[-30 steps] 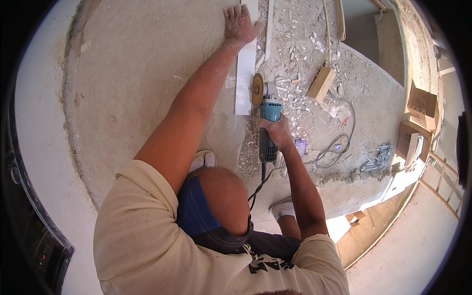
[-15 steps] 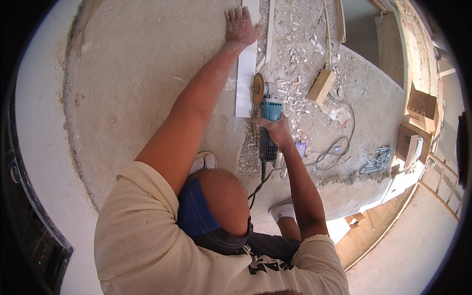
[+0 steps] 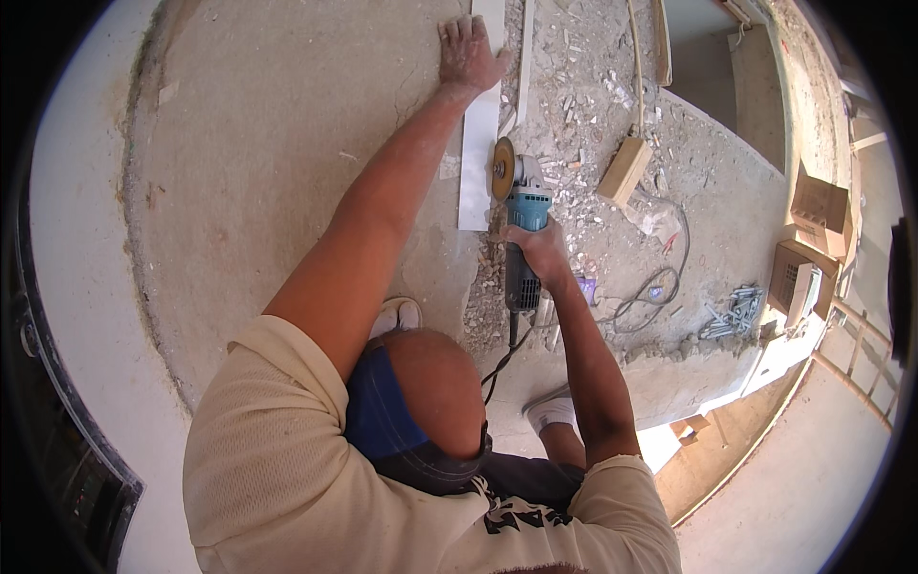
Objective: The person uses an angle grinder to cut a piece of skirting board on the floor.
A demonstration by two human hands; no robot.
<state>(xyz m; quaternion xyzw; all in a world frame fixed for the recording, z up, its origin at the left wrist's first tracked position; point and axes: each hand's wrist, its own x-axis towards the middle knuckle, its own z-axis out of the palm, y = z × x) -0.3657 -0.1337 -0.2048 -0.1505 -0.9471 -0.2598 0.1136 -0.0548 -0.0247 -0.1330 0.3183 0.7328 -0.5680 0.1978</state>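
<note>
A long flat white strip (image 3: pixel 475 187) lies on the dusty concrete floor ahead of me. My left hand (image 3: pixel 469 55) presses on its far part, arm stretched out, fingers extended and a little apart. My right hand (image 3: pixel 543 251) is wrapped round the body of a teal and black angle grinder (image 3: pixel 529 212). The grinder's brown disc (image 3: pixel 503 170) stands on edge at the strip's right side, near its closer end. Whether disc and strip touch, I cannot tell. A dark cord runs from the grinder's rear back toward my legs.
A narrower white strip (image 3: pixel 525 62) lies to the right, amid broken rubble (image 3: pixel 574 124). Farther right are a beige block-shaped power outlet (image 3: pixel 625 170) on a cord, a looped grey cable (image 3: pixel 677 277), a pile of metal bolts (image 3: pixel 734 312), cardboard boxes (image 3: pixel 820 212) and a rectangular floor opening (image 3: pixel 698 67).
The grinder has turned slightly in my right hand, its disc now showing a little more of its face. My left hand and the white strip have hardly moved.
</note>
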